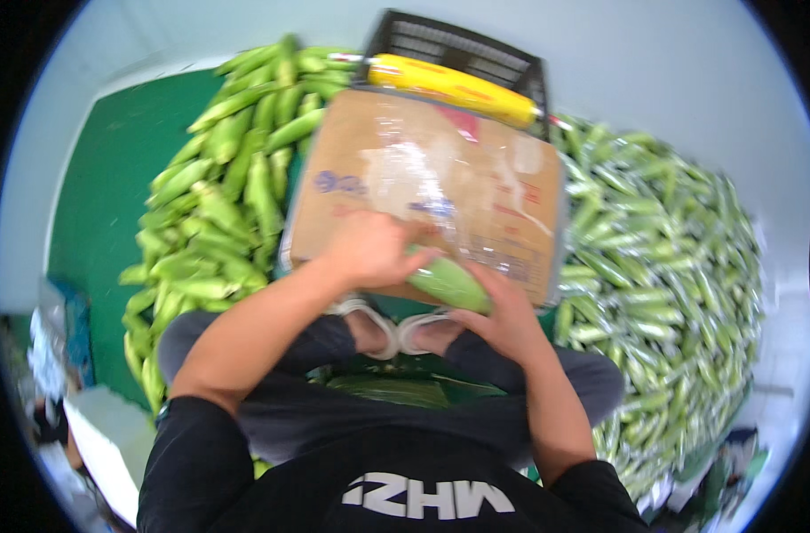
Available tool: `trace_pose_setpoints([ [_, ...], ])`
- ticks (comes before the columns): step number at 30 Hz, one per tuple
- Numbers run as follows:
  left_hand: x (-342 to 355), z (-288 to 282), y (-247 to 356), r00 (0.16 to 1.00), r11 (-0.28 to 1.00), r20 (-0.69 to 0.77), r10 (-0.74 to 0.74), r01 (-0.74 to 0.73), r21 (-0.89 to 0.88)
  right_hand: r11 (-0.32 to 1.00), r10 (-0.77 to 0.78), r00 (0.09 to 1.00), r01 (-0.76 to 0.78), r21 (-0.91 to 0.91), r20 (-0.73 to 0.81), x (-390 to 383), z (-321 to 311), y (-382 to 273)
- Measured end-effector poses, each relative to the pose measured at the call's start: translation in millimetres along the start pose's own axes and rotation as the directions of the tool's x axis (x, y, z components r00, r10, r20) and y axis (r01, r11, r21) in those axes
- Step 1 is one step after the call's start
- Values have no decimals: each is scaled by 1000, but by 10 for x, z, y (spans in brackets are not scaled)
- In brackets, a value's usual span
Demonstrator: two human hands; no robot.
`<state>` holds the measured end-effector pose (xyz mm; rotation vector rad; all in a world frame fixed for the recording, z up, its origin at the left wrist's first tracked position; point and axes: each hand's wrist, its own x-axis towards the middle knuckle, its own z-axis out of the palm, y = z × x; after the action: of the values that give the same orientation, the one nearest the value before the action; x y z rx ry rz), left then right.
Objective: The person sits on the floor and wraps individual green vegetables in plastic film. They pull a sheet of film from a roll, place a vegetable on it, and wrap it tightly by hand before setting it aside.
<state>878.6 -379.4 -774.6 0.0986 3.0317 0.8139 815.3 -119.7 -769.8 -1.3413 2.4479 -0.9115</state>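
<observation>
A green ear of corn (451, 284) in its husk lies slantwise between my hands, above the near part of a cardboard-topped work surface (334, 142). My left hand (380, 250) is closed at its upper left end, with the thumb against the husk. Around the lower right end, the fingers of my right hand (501, 311) are wrapped. Clear film is stretched over the cardboard and shines with glare. Motion blurs both hands a little, and whether film covers this ear I cannot tell.
Unwrapped corn ears (232, 195) are heaped on the left, on a green floor (112, 169). A large heap of film-wrapped ears (663, 258) fills the right. Beyond the cardboard, a yellow roll (454, 87) lies along a black plastic crate (449, 40). My feet (378, 333) are just below the cardboard.
</observation>
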Motion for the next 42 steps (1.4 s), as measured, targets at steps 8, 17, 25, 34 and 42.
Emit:
trace_pose_setpoints([
  [8,-678,-389,-2540,950,854,-51,-309,301,424,360,916,391,-707,609,-88,44,-1585,1508],
  [17,-2857,-110,-3599,710,698,328,-623,315,643,569,822,148,-180,803,-549,-522,-2394,2353],
  [25,-1512,-1011,-2629,831,940,-438,-342,315,-136,763,637,771,-631,-144,-7,230,-590,1040],
  [34,512,-289,-445,806,247,-162,-569,-21,-969,790,529,816,-574,217,231,77,-77,901],
  [42,616,412,-254,876,986,-462,-136,75,-149,983,-150,923,102,-152,-355,494,-176,1025],
])
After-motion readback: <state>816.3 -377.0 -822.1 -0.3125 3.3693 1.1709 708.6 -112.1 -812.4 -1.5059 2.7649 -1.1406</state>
